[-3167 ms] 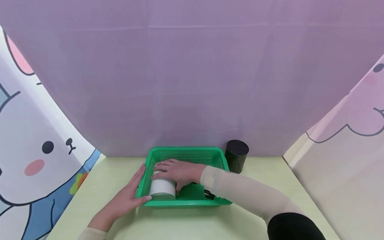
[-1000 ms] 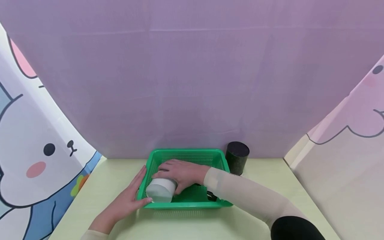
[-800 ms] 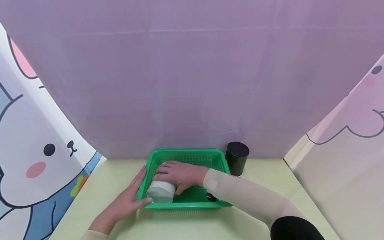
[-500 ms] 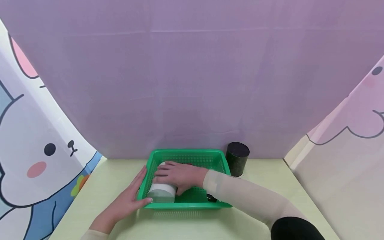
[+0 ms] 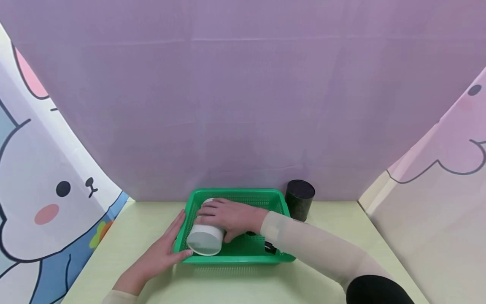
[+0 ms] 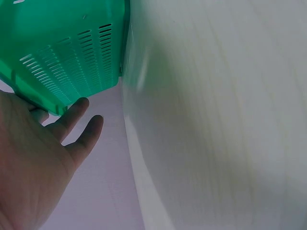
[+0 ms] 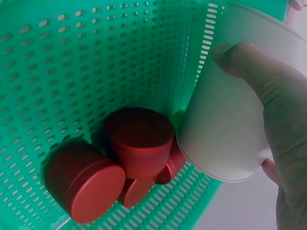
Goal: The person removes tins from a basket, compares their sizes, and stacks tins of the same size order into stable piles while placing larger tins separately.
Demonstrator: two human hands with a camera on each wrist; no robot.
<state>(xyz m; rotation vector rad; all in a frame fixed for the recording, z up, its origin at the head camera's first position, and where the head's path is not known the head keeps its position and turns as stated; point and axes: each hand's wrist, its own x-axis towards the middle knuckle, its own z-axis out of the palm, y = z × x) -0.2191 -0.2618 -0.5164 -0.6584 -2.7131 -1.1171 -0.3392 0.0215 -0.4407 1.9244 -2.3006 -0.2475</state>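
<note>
My right hand (image 5: 230, 216) reaches into the green plastic basket (image 5: 237, 258) and grips a white cylindrical canister (image 5: 208, 230) at the basket's left side. The canister is tilted, its pale round near end facing up toward the head view; the hand covers its middle. In the right wrist view, the thumb and fingers curl round the canister (image 7: 223, 124). Several red cylindrical tins (image 7: 141, 139) lie below and beside it in the basket. My left hand (image 5: 161, 255) rests against the basket's left rim, fingers straight along the side and thumb at the front corner.
A black cylindrical can (image 5: 300, 200) stands just outside the basket's back right corner. A small black object (image 5: 270, 248) shows inside, partly hidden by the right sleeve. A purple backdrop (image 5: 243, 109) rises behind the pale table (image 5: 235, 287), with printed panels at both sides.
The canister has come up slightly and tipped, so its near round end shows more fully. My right hand has risen a little with it. The left hand has stayed at the basket.
</note>
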